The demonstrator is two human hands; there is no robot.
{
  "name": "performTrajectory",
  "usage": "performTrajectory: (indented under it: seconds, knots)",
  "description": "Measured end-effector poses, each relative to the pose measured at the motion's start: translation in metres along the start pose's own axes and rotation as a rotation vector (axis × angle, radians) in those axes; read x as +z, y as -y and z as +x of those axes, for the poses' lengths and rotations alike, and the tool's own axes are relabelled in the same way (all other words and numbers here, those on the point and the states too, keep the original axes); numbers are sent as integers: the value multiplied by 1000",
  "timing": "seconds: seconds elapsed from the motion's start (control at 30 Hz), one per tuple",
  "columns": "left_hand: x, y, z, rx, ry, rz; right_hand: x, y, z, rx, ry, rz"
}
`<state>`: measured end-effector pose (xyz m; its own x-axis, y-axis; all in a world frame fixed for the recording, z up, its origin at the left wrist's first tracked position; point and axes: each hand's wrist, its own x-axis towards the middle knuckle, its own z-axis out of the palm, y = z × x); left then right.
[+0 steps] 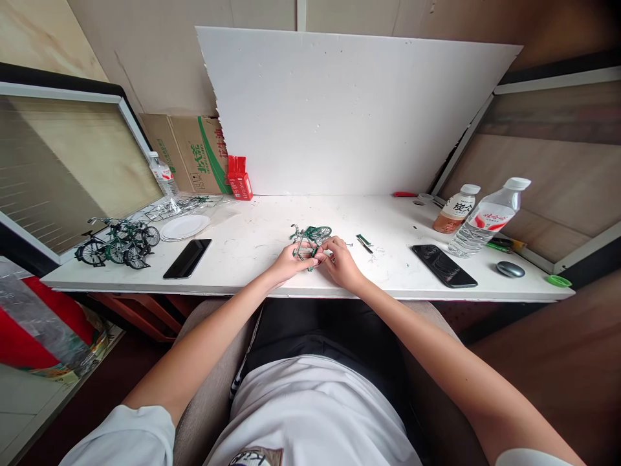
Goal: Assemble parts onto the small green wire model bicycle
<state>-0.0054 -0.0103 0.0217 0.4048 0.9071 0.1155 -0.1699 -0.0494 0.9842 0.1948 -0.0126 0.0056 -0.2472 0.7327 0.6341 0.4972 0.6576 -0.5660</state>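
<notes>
A small green model bicycle [317,233] is at the front middle of the white table, one spoked wheel pointing away from me. My left hand [290,262] grips its frame from the left, fingers closed round it. On the right, my right hand [338,261] has its thumb and fingertips pinched together at the bicycle's near part. Whether a tiny part sits in that pinch is hidden. Just right of my right hand lie thin green and dark pieces [364,243]. Several finished-looking model bicycles [119,243] stand together at the table's left end.
Left on the table [272,210] are a black phone [187,259], white plate [185,227], bottle [163,178] and red box [240,181]. On the right are another phone [444,265], two bottles [490,217] [456,208] and a mouse [510,268]. A white board [359,116] stands behind.
</notes>
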Motion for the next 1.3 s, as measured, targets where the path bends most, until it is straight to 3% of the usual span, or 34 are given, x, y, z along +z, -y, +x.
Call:
performTrajectory:
  seconds: [0.23, 0.63, 1.03, 1.3]
  knots:
    - [-4, -2, 0, -33, 55, -39, -2, 4, 1, 28, 0, 25]
    - [-6, 1, 1, -34, 71, -53, -11, 20, 5, 281, 13, 323]
    - [-6, -1, 1, -58, 53, -64, -8, 12, 3, 242, 3, 201]
    - [-5, 0, 1, -32, 61, -56, -4, 5, 1, 14, -42, 10]
